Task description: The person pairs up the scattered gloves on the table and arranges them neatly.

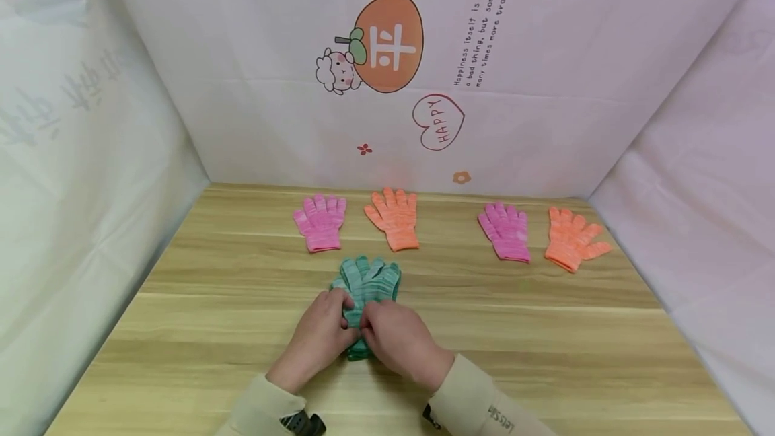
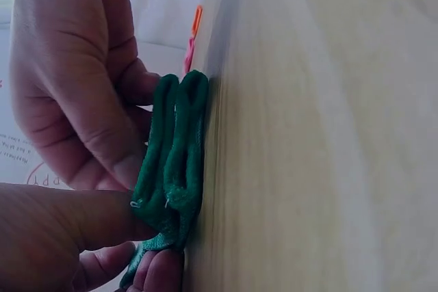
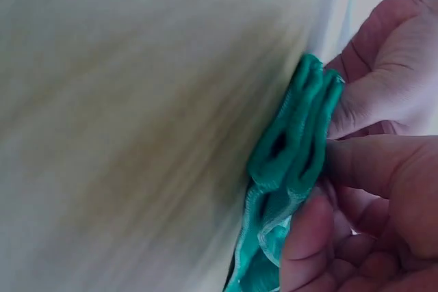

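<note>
Two green knit gloves (image 1: 371,282) lie stacked on the table in front of me, fingers pointing away. Their layered cuffs (image 2: 183,148) face me in the left wrist view. On the left edge of the stack, my left hand (image 1: 323,332) pinches the fabric between thumb and fingers. From the other side my right hand (image 1: 402,338) bends over the lower part of the gloves, its curled fingers gripping the fabric by the cuffs. The right wrist view shows its thumb and a finger against the green cuff folds (image 3: 294,135). Both hands hide part of the palms.
Behind the stack lie a pink glove (image 1: 323,222) and an orange glove (image 1: 396,219). Farther right are another pink glove (image 1: 506,232) and another orange glove (image 1: 572,239). White printed sheets (image 1: 254,86) wall the wooden table (image 1: 521,335) at the back and both sides.
</note>
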Motion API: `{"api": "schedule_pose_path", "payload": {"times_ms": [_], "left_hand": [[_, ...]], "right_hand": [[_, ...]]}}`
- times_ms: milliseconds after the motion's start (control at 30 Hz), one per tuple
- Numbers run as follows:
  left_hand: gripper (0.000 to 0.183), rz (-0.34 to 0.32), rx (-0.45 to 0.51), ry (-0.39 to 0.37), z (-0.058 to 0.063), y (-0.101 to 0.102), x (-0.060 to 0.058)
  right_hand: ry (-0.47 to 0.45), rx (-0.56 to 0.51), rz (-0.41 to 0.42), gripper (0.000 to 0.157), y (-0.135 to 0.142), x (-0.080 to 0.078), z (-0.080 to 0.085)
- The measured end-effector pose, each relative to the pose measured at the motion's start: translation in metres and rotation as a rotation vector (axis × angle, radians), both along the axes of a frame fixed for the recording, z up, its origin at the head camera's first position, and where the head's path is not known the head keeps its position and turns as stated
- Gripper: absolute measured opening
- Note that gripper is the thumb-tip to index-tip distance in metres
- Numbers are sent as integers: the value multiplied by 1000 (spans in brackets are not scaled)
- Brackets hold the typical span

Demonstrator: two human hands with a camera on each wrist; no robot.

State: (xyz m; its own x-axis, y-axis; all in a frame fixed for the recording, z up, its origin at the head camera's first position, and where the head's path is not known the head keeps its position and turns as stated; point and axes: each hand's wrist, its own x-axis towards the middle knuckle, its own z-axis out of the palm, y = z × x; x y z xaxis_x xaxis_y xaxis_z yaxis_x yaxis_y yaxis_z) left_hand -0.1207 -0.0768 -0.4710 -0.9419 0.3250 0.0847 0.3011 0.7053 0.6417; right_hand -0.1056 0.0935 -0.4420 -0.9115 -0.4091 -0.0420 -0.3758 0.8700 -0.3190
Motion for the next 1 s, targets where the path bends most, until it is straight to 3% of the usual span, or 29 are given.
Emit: {"api": "schedule_pose_path", "payload": {"times_ms": [133, 400, 633, 1000], "left_hand": [[38, -5, 0, -9, 1, 1, 2], [43, -29, 50, -38, 3, -3, 3], [44, -12, 108, -171, 7, -14, -18], [31, 66, 7, -126, 12, -12, -43]], "right_hand": [[-29, 59, 10, 7, -2, 2, -3], [-127, 72, -22, 6, -4, 4, -2], [-142, 84, -28, 6, -5, 6, -2], [-159, 114, -41, 6, -6, 7, -1]]}}
